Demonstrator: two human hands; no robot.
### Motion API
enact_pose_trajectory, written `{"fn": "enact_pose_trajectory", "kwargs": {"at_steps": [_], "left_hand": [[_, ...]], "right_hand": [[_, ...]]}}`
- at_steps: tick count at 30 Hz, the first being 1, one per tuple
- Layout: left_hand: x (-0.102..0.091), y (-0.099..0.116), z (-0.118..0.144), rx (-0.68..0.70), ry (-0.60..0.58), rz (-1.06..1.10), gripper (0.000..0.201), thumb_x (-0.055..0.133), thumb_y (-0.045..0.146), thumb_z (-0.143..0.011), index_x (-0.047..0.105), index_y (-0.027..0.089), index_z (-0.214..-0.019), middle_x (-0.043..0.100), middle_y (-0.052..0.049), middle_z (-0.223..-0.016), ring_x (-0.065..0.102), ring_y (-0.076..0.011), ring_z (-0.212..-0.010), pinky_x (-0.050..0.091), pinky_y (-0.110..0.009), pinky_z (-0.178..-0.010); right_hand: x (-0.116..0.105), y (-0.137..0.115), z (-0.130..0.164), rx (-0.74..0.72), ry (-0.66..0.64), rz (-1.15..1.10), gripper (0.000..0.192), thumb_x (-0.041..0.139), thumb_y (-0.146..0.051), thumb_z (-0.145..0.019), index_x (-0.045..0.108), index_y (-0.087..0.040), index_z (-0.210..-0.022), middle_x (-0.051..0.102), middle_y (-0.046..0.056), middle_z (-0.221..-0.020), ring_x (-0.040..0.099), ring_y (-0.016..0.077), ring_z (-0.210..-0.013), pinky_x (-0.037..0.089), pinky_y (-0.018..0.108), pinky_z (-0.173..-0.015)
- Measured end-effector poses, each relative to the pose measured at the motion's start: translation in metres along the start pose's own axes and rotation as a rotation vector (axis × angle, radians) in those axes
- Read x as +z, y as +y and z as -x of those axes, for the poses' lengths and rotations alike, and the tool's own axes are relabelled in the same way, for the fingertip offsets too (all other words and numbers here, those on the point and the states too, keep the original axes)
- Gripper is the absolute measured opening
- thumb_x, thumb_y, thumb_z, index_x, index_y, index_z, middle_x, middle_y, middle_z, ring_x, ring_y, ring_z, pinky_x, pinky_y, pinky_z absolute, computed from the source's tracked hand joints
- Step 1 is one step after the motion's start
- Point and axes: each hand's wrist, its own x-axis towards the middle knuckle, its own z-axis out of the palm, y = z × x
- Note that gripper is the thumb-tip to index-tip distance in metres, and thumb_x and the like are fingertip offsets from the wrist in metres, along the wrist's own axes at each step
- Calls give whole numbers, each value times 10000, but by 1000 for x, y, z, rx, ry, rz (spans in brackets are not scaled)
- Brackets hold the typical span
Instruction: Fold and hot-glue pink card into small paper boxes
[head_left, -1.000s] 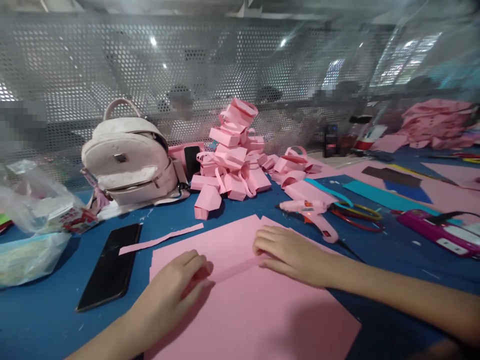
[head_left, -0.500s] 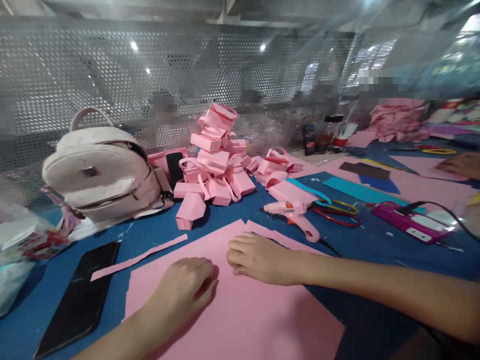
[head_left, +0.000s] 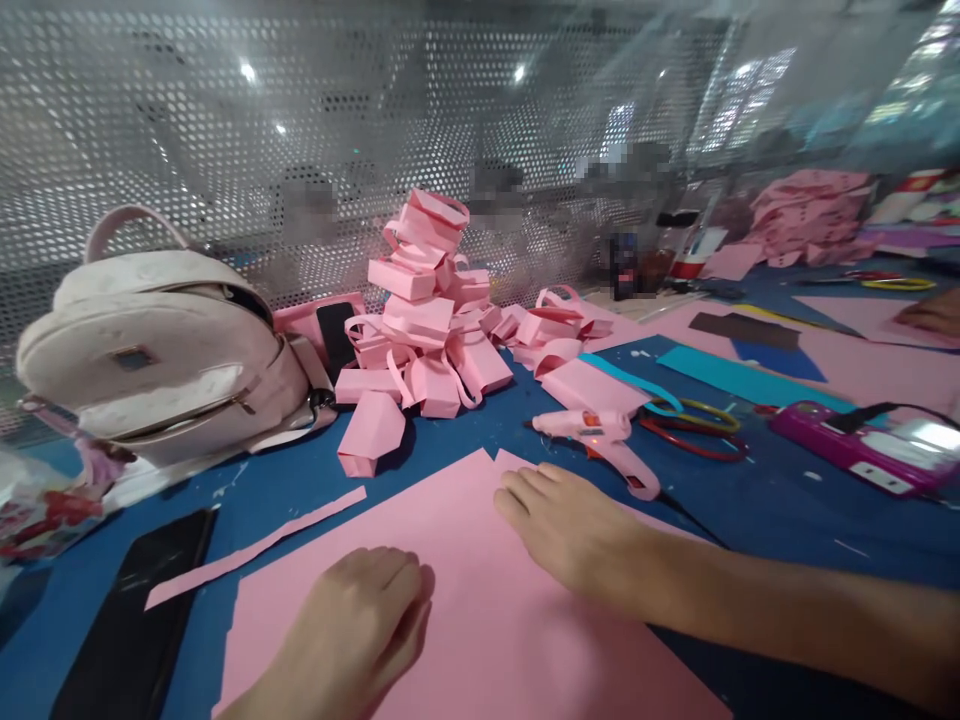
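Note:
A large pink paper sheet (head_left: 480, 640) lies before me on the blue table. My left hand (head_left: 364, 615) rests on its left part, closed in a loose curl with nothing visible in it. On the upper right part of the sheet lies my right hand (head_left: 566, 515), open, fingers stretched and palm down. Close to its right side sits a pink hot glue gun (head_left: 600, 440), with its cord running behind my forearm. A narrow pink paper strip (head_left: 259, 550) lies beyond the sheet's left edge, partly across a black phone (head_left: 139, 620).
Behind the sheet rises a heap of folded pink paper boxes (head_left: 420, 320). A cream backpack (head_left: 157, 340) stands at left. Scissors (head_left: 697, 425), a blue-green strip (head_left: 750, 378) and a magenta power strip (head_left: 862, 445) lie at right. Another person's hand (head_left: 930, 318) shows at the far right.
My right hand has slid right along the sheet's upper edge, pressing flat nearer the glue gun. My left hand stays curled on the paper. The camera view has shifted slightly.

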Motion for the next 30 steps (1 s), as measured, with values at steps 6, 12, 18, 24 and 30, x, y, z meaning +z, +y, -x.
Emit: {"fn": "enact_pose_trajectory", "kwargs": {"at_steps": [6,12,18,24,30], "left_hand": [[5,-5,0,55,-14,36,226,395,126,-946,541,210,-796,644,-13,-714,559,-183,-591,339,-287,-549],[-8,-10,-1,-72,-67,263,227,374,211,-985,476,217,-782,581,5,-729,508,-162,-630,316,-280,-591],[-29,-21,-1,-277,121,703,338,408,373,-994,354,222,-696,366,47,-665,329,-141,-628,281,-265,-595],[-34,1,6,-327,165,932,377,399,495,-1018,421,213,-768,372,45,-724,346,-130,-657,332,-239,-622],[-35,25,9,-218,-97,1461,420,511,604,-965,525,186,-927,475,57,-567,455,-118,-537,416,-259,-630]], "right_hand": [[-14,3,9,-15,-58,30,324,480,26,-784,606,-136,-1035,631,98,-902,555,250,-766,378,384,-704],[-24,11,-10,121,-54,-358,407,468,33,-688,611,-160,-1016,653,119,-1084,570,261,-966,428,396,-827],[-39,13,-24,367,209,-1214,250,378,-294,-998,587,-223,-1116,633,50,-1110,565,227,-1068,422,366,-959],[-56,1,-37,445,215,-1431,394,614,-552,-915,535,-192,-777,500,-21,-781,487,146,-757,410,243,-686],[-61,-8,-61,105,-461,-1704,468,781,-522,-804,615,-171,-1066,533,-45,-783,468,82,-642,393,195,-619]]}}
